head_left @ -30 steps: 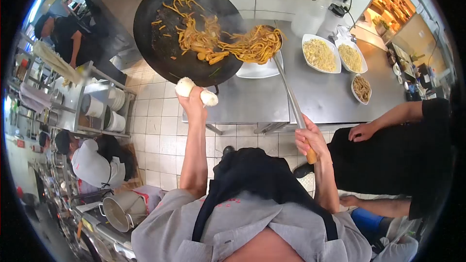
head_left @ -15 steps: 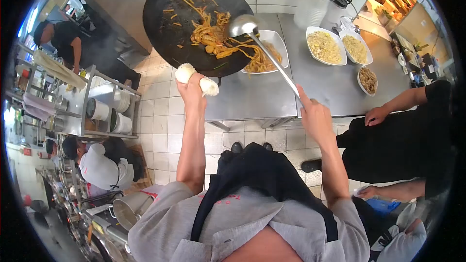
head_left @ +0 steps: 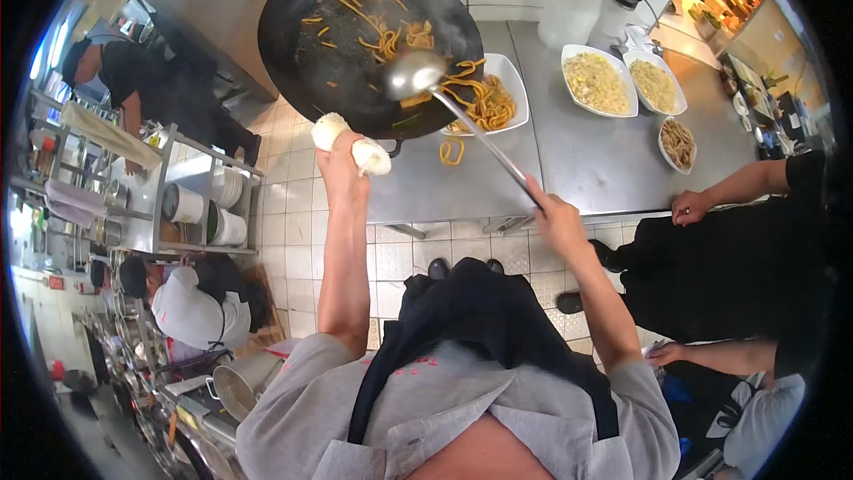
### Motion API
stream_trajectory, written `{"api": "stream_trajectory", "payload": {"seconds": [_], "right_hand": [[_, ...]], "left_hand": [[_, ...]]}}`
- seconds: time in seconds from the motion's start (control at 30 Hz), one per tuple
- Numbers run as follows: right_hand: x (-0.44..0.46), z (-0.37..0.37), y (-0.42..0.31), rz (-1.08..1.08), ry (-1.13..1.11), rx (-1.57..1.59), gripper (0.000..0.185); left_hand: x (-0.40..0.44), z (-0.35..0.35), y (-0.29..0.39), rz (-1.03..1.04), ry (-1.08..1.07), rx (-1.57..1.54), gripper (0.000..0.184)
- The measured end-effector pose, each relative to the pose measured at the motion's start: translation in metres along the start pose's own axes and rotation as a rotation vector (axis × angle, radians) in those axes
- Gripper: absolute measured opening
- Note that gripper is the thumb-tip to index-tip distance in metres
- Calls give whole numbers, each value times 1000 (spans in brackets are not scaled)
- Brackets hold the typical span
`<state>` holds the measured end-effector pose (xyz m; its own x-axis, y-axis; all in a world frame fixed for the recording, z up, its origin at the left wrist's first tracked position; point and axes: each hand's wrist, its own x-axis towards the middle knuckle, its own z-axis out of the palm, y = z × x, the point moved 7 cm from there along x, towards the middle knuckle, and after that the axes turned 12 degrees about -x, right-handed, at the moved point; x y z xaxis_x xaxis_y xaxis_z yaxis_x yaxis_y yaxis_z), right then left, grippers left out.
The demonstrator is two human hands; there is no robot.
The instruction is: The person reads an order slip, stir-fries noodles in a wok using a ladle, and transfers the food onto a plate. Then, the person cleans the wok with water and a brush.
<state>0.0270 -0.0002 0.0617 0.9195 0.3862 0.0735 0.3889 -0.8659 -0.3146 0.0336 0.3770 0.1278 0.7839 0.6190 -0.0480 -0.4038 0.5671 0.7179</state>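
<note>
My left hand (head_left: 342, 164) is closed round a bunched white cloth (head_left: 369, 156) at the near edge of a black wok (head_left: 302, 62), tilted to the right. My right hand (head_left: 558, 218) grips the handle of a steel ladle (head_left: 413, 76), whose bowl is over the wok. Some noodles (head_left: 388, 43) lie in the wok. More noodles (head_left: 490, 105) spill over its right rim into a white square dish (head_left: 518, 93) on the steel counter. One noodle loop (head_left: 451, 152) hangs over the dish's near edge.
Two white bowls of pale food (head_left: 593, 80) (head_left: 656, 84) and a smaller bowl of brown strips (head_left: 678, 144) stand on the counter (head_left: 577, 160). A person in black stands at right, one hand (head_left: 689, 207) by the counter. Other people, shelves and a pot (head_left: 238, 388) are at left.
The ladle has moved left from the dish side back over the wok, with its bowl turned over. More noodles have slid into the dish, and fewer remain in the wok.
</note>
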Motion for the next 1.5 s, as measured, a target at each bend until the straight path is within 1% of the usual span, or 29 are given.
{"api": "stream_trajectory", "payload": {"seconds": [0.1,0.17,0.23,0.33,0.4,0.5,0.57,0.63,0.7,0.8,0.87,0.9,0.93,1.0,1.1,1.13,1.17,1.2,1.27,1.33,1.4,1.47,1.5], "right_hand": [[-21,-2,46,63,-20,-156,67],[-27,-14,67,66,-6,-186,66],[-30,-31,84,62,5,-248,65],[-30,-67,92,49,6,-375,66],[-23,-85,81,60,-22,-351,68],[12,-95,45,48,-69,3,69],[50,-88,16,97,-129,254,68],[91,-89,-24,-89,83,489,66],[128,-68,-51,-145,109,622,68],[133,-27,-64,-136,139,585,68],[97,-4,-39,-45,12,517,70],[77,7,-18,-26,43,397,70],[57,14,7,-1,68,281,70],[31,6,39,34,6,96,69],[42,-32,29,53,-53,-58,68],[54,-37,17,-35,57,79,67],[72,-40,2,-123,169,213,66],[88,-47,-15,-213,281,346,65],[117,-41,-53,5,-8,637,64],[122,-28,-87,205,-247,820,64],[106,-20,-94,195,-300,814,66],[66,-1,-61,-70,-47,631,68],[48,1,-38,-130,12,563,68]], "left_hand": [[0,-1,2,23,17,7,17],[0,0,2,57,5,32,18],[-2,2,8,117,39,83,19],[0,2,15,156,37,155,22],[-1,2,19,147,32,183,22],[-5,11,28,121,32,185,22],[-5,14,30,110,25,173,21],[-12,24,34,84,11,170,21],[-10,21,31,64,7,156,22],[-16,28,33,60,16,150,23],[-18,33,34,40,-6,127,25],[-19,33,37,77,37,122,24],[-17,33,37,75,31,113,23],[-15,24,33,55,23,98,21],[-15,20,29,28,25,105,18],[-17,21,29,23,23,104,17],[-13,12,26,-5,-4,172,25],[-13,9,23,10,-6,159,25],[-16,9,22,36,-9,133,25],[-23,18,23,-6,-15,112,23],[-28,27,27,0,-10,76,22],[-24,22,25,11,9,56,23],[-22,18,24,17,22,48,23]]}}
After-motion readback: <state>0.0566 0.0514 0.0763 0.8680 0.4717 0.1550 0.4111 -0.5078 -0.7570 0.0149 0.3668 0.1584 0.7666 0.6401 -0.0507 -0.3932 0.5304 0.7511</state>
